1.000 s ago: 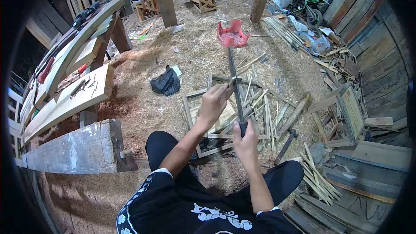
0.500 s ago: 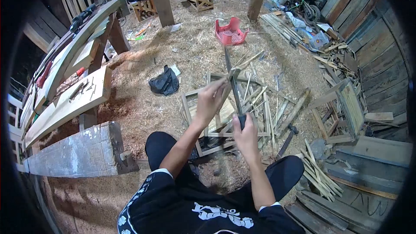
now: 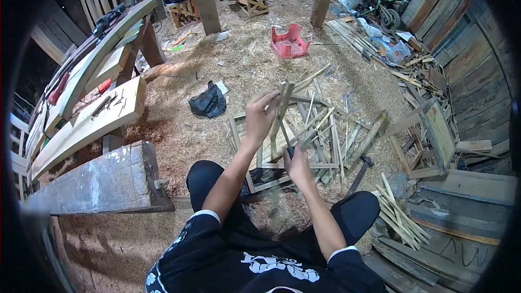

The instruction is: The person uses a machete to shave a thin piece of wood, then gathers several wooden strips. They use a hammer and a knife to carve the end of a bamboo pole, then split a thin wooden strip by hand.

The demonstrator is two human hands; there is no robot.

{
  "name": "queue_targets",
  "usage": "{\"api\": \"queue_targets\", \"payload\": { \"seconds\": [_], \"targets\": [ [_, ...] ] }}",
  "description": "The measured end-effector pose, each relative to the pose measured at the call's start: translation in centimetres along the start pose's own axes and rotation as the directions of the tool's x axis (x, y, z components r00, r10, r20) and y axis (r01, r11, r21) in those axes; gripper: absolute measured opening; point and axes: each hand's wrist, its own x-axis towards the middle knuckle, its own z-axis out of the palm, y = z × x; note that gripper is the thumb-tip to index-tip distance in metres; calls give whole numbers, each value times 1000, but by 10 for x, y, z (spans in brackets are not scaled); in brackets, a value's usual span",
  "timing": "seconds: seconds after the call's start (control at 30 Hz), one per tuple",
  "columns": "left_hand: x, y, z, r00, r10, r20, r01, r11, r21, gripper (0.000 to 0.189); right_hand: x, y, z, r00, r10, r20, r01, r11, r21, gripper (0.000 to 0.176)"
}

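My left hand point(image 3: 261, 114) grips a short wooden strip point(image 3: 284, 97), held upright above the floor, its fingers closed along the strip's left side. My right hand point(image 3: 299, 166) is wrapped round the black handle of a machete point(image 3: 285, 133). The blade points up and away from me, close against the strip, whose wood hides its upper part. Beneath both hands lies a wooden frame point(image 3: 269, 185) with several thin sticks point(image 3: 334, 141) scattered over and beside it.
A hammer point(image 3: 360, 176) lies to the right, near a bundle of sticks point(image 3: 399, 217). A black plastic bag point(image 3: 208, 101) and an upturned red stool point(image 3: 290, 43) rest on the shavings. Planks point(image 3: 100, 122) stand at left, another frame point(image 3: 429, 135) at right. A person sits at the back.
The machete has come down and toward me, its blade drawn lower along the strip. My right hand has shifted slightly left and nearer. The strip now stands more upright in my left hand.
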Motion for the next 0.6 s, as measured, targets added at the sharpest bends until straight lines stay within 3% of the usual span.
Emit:
{"api": "queue_targets", "payload": {
  "seconds": [0.07,0.13,0.17,0.2,0.3,0.5,0.57,0.6],
  "targets": [
    [3,3,-2,991,120,58,-124,991,57,13,-12,11,7,1000,-17,11,18,999,-35,45],
    [1,9,4,992,122,11,-122,991,62,16,-12,5,7,999,16,33,-15,1000,-22,43],
    [-6,12,6,993,114,-9,-113,992,59,19,-14,4,8,999,18,34,-18,1000,17,42],
    [-9,8,7,999,-15,32,15,1000,-2,24,-13,1,8,999,29,34,-30,999,19,42],
    [-11,-21,7,997,-69,36,69,998,6,25,-2,-7,4,998,46,51,-44,998,-43,41],
    [-4,-23,11,998,-42,57,39,998,58,23,2,9,26,998,57,-17,-58,997,-43,40],
    [0,-26,14,992,-114,50,113,993,17,21,6,24,42,999,52,8,-52,998,-34,41],
    [5,-25,9,988,-133,77,126,989,81,19,12,27,46,999,33,19,-32,999,-27,41]
  ]
}}
